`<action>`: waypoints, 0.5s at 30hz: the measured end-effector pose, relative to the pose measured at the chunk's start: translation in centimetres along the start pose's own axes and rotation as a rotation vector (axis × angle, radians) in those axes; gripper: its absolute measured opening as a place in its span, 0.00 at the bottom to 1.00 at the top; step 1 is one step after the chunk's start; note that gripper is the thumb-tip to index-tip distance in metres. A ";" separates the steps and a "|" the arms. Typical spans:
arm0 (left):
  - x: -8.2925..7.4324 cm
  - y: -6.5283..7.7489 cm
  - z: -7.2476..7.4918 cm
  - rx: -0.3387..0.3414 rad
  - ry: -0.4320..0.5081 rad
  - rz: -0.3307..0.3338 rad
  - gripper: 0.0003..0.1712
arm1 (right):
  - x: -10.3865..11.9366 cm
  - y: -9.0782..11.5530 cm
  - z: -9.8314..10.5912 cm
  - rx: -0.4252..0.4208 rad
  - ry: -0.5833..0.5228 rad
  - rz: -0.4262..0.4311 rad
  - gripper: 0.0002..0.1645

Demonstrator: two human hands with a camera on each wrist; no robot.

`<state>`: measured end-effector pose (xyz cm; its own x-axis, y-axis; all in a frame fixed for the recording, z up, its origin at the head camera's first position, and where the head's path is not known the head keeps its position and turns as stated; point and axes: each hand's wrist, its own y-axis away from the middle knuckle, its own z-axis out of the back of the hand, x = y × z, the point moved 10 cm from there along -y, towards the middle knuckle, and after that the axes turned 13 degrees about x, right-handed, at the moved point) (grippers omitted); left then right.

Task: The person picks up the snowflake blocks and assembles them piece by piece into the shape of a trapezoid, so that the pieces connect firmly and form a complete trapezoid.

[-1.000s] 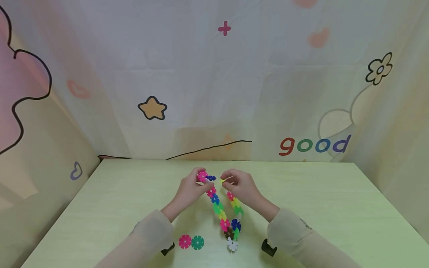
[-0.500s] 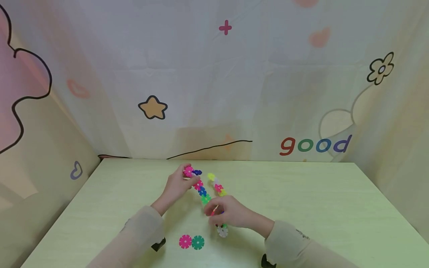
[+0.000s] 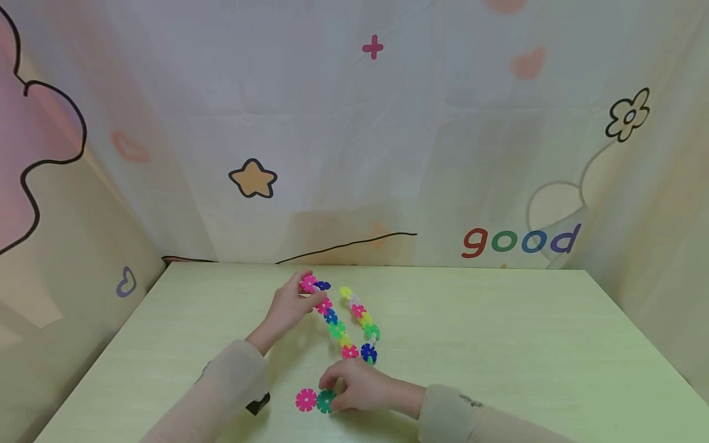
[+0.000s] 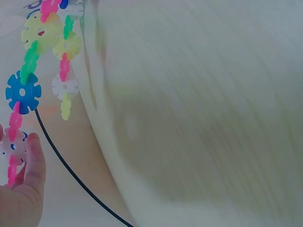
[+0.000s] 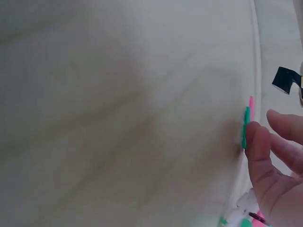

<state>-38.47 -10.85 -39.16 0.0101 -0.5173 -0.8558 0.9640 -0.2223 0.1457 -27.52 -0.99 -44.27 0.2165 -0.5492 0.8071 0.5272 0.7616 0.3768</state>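
Observation:
Notched plastic snowflake discs in several colours are linked into a bent chain [image 3: 336,330]. At the chain's upper left end, my left hand [image 3: 288,307] pinches it near a pink disc [image 3: 308,283] and a blue one. The left wrist view has the fingers on a white disc [image 4: 14,146]. A yellow disc [image 3: 346,292] ends the other arm of the chain. My right hand [image 3: 360,384] is over a loose green disc [image 3: 324,402], thumb and fingers at its right edge, and hides the chain's lower bend. Beside the green disc lies a loose pink disc [image 3: 306,400].
Everything is on a pale wooden table [image 3: 471,326]. Behind it hangs a printed curtain [image 3: 354,135]. A black piece [image 3: 258,403] sticks out below the left sleeve cuff [image 3: 244,369].
My right hand has let go of the yellow end and moved down and left to the loose green disc. Still holding its end, my left hand has shifted left with the chain.

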 end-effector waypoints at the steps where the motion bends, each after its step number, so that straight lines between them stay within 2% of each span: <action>1: 0.0 0.0 0.0 0.001 -0.001 0.001 0.37 | 0.0 -0.1 -0.1 -0.005 0.014 -0.002 0.16; 10: 0.0 0.0 0.0 -0.004 -0.013 0.007 0.37 | 0.0 -0.8 -0.6 -0.016 0.186 -0.075 0.16; 15: 0.1 0.0 -0.1 -0.006 -0.011 0.008 0.37 | 0.1 -0.8 -0.8 -0.013 0.227 -0.117 0.15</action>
<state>-38.50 -10.83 -39.26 0.0153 -0.5283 -0.8489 0.9656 -0.2127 0.1498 -27.27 -1.88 -44.85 0.3314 -0.6977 0.6351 0.5697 0.6846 0.4547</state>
